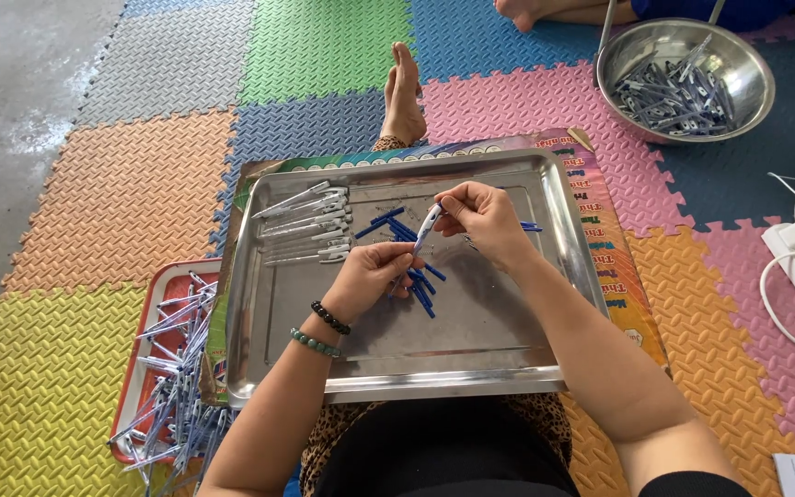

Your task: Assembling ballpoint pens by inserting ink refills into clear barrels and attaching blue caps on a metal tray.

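- I see my left hand [372, 274] over the middle of the steel tray [471, 354], fingers curled closed around the lower end of a white pen barrel [427, 228].
- My right hand [482, 219] sits just above and to the right, its thumb and fingers pinched shut on the upper end of the same barrel, so the pen runs slanted between both hands.
- Under my hands lies a loose scatter of small blue pen parts [419, 285] on the tray floor, some touching each other.
- At the tray's upper left, a row of finished white pens [310, 225] lies side by side, well apart from my hands.
- Left of the tray, a red-rimmed tray [144, 322] holds a heap of clear and blue pens [172, 387].
- A steel bowl [756, 78] of more pen parts stands far off at the upper right on the foam mats [121, 193].
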